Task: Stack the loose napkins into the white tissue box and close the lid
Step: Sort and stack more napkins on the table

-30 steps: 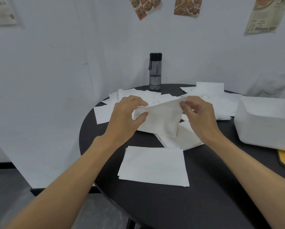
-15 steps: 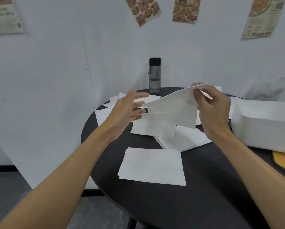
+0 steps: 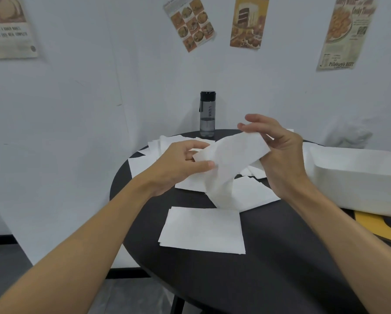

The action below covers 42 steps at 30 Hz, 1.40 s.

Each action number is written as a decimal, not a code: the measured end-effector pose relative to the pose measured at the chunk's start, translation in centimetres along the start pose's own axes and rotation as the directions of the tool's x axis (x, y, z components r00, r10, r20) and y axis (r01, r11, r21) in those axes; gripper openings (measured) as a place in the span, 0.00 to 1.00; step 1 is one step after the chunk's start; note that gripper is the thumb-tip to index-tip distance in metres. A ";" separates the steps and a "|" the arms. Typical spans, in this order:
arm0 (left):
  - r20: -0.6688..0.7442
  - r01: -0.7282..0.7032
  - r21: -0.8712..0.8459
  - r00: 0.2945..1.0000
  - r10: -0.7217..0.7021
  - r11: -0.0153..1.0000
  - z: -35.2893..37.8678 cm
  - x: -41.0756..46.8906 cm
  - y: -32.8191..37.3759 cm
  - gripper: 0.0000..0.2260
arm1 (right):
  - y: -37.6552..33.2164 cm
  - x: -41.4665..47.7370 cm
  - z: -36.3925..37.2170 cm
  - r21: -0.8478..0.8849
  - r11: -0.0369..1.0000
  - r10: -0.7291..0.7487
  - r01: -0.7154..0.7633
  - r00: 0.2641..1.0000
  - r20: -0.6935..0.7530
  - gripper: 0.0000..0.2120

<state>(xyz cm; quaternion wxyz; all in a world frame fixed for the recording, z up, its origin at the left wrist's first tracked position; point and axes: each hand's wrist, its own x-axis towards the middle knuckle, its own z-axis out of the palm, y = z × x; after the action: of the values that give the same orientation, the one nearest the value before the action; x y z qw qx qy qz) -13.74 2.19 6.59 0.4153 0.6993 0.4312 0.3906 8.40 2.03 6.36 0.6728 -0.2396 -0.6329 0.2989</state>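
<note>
The napkin (image 3: pixel 230 159) hangs in the air between both hands, above the loose napkins (image 3: pixel 253 196) and behind the neat pile (image 3: pixel 203 230) on the surface (image 3: pixel 269 279). The left hand (image 3: pixel 178 166) pinches its near end between thumb and fingers (image 3: pixel 196 145). The right hand (image 3: pixel 283 152) appears to nip the far end, though the paper hides that grip. The sheet is limp and sags crooked, so it may crease or fold off-square and spoil the pile meant for the tissue box (image 3: pixel 360 177) at the right. Half a second earlier the left hand was spread and free, and the right alone held the sheet, higher up.
</note>
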 end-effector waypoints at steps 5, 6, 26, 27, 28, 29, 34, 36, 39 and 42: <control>-0.254 -0.081 0.059 0.963 0.093 0.995 -0.4 -0.4 0.6 0.10 | -0.4 -0.3 -1.4 -0.097 0.994 0.051 -0.047 0.998 0.043 0.32; -0.278 -0.093 0.049 0.955 0.103 0.994 -0.6 -0.5 0.9 0.08 | -0.5 -0.4 -1.9 -0.077 0.992 0.098 -0.097 0.995 0.012 0.30; -0.056 0.071 0.441 0.997 -0.051 0.895 -0.8 -5.6 -3.6 0.08 | 0.1 -5.3 -0.3 -0.710 0.591 0.740 -0.384 0.608 0.288 0.07; -0.048 0.063 0.466 0.998 -0.045 0.882 -0.8 -5.6 -3.9 0.08 | 0.3 -5.4 -0.1 -0.707 0.588 0.746 -0.393 0.602 0.286 0.07; -0.045 0.060 0.490 0.998 -0.044 0.870 -0.9 -5.6 -4.2 0.09 | 0.4 -5.5 -0.1 -0.705 0.585 0.751 -0.401 0.597 0.283 0.08; -0.042 0.062 0.510 0.998 -0.048 0.858 -1.0 -5.6 -4.5 0.09 | 0.6 -5.4 -0.1 -0.709 0.580 0.755 -0.401 0.591 0.283 0.09; -0.076 0.061 0.579 0.997 -0.021 0.813 -1.6 -5.0 -5.8 0.07 | 1.1 -4.4 -0.6 -0.855 0.478 0.704 -0.199 0.670 0.237 0.11; -0.162 0.090 0.569 0.987 0.004 0.817 -1.9 -4.2 -6.5 0.04 | 1.6 -3.8 -0.7 -0.866 0.468 0.636 -0.178 0.748 0.190 0.08; -0.256 0.183 0.548 0.966 -0.045 0.816 -2.1 -3.0 -7.7 0.04 | 2.4 -3.5 -0.4 -0.894 0.424 0.635 -0.144 0.751 0.180 0.04; -0.289 0.220 0.559 0.955 -0.061 0.799 -1.5 -2.6 -8.3 0.08 | 2.8 -3.5 0.0 -0.873 0.442 0.674 -0.207 0.719 0.171 0.09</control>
<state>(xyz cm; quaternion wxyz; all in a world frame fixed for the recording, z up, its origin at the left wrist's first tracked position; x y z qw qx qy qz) -18.21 2.52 -0.99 0.1484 0.7020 0.6316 0.2937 8.06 1.56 1.92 0.1914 -0.5936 -0.7555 0.2004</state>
